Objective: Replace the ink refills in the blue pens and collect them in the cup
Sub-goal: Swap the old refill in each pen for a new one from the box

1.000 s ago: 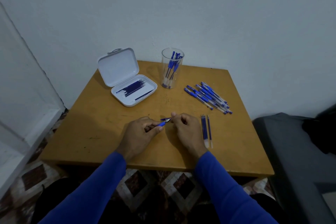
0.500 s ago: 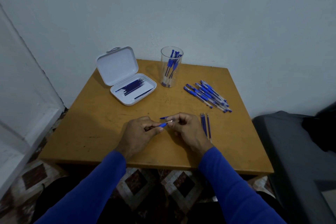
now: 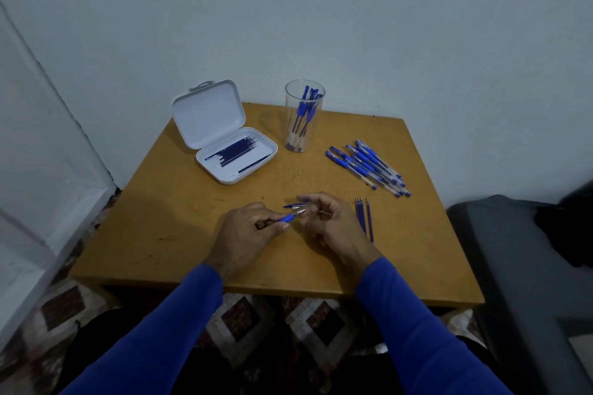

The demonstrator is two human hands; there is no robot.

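Observation:
My left hand (image 3: 248,234) grips a blue pen (image 3: 288,217) by its barrel, tip pointing right. My right hand (image 3: 330,224) pinches the pen's metal tip with its fingertips. A blue pen cap (image 3: 293,205) lies on the table just behind the tip. A clear cup (image 3: 304,117) at the back holds several blue pens. A pile of several blue pens (image 3: 369,167) lies to the right of the cup. An open white case (image 3: 236,159) at the back left holds several dark refills. Loose refills (image 3: 364,218) lie beside my right hand.
The wooden table (image 3: 179,218) stands against a white wall. A grey seat (image 3: 529,266) is close on the right. Patterned floor tiles show below the table's front edge.
Both hands stayed together at the pen. My right hand's fingers shifted and opened a little around the tip; the cap now shows behind it.

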